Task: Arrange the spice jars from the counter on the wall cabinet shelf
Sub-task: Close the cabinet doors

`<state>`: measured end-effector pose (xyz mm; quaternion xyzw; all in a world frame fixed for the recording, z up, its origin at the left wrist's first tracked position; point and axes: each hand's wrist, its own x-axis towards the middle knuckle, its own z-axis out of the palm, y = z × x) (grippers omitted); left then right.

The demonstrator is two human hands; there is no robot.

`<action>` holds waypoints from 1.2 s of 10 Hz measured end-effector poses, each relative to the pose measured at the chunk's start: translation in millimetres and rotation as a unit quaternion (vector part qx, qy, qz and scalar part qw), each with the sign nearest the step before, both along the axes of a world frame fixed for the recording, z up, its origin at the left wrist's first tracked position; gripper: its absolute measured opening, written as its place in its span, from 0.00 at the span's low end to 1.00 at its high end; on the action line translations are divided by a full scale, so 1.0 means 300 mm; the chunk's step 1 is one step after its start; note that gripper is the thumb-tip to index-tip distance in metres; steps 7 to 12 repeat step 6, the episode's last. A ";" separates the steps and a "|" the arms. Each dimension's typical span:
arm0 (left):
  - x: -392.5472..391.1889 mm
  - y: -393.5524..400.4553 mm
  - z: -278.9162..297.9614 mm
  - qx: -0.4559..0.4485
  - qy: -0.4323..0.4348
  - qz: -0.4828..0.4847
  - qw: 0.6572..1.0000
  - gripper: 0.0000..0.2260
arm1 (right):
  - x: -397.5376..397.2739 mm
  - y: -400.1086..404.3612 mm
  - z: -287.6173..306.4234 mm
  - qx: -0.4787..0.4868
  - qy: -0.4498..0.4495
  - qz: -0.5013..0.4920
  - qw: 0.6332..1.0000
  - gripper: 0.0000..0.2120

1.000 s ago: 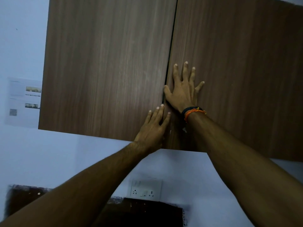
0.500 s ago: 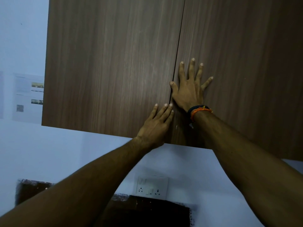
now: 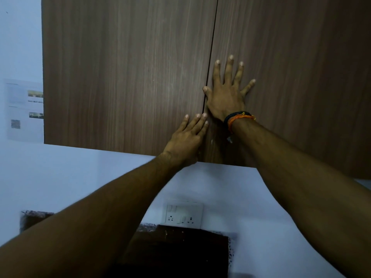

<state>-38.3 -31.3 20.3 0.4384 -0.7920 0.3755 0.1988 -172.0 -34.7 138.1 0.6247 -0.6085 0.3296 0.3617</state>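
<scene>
Cabinet (image 3: 140, 77) doors shut, so shelf & anything inside hidden. Cabinet top & right side cut off by frame edges. Left hand (image 3: 186, 140) covers lower part of door seam; its thumb not visible. Poster (image 3: 25, 109) on wall blurred, text unreadable, right edge behind cabinet. Counter (image 3: 180, 249) mostly behind arms, too dark to read.

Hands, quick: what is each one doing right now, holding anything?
Left hand: open, flat on the left cabinet door, holding nothing.
Right hand: open, fingers spread on the right cabinet door, holding nothing.
</scene>
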 end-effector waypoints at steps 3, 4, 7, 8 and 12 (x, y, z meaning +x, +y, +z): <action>0.022 0.048 0.040 0.060 -0.013 0.002 0.998 0.48 | -0.055 0.105 -0.075 0.066 -0.003 0.059 0.996 0.36; 0.033 0.068 0.042 0.064 -0.016 -0.001 0.998 0.47 | -0.091 0.201 -0.127 0.076 -0.022 0.123 0.989 0.32; 0.038 0.091 0.046 0.068 -0.005 0.000 0.998 0.47 | -0.174 0.450 -0.232 0.010 -0.069 0.238 0.969 0.19; 0.038 0.091 0.046 0.068 -0.005 0.000 0.998 0.47 | -0.174 0.450 -0.232 0.010 -0.069 0.238 0.969 0.19; 0.038 0.091 0.046 0.068 -0.005 0.000 0.998 0.47 | -0.174 0.450 -0.232 0.010 -0.069 0.238 0.969 0.19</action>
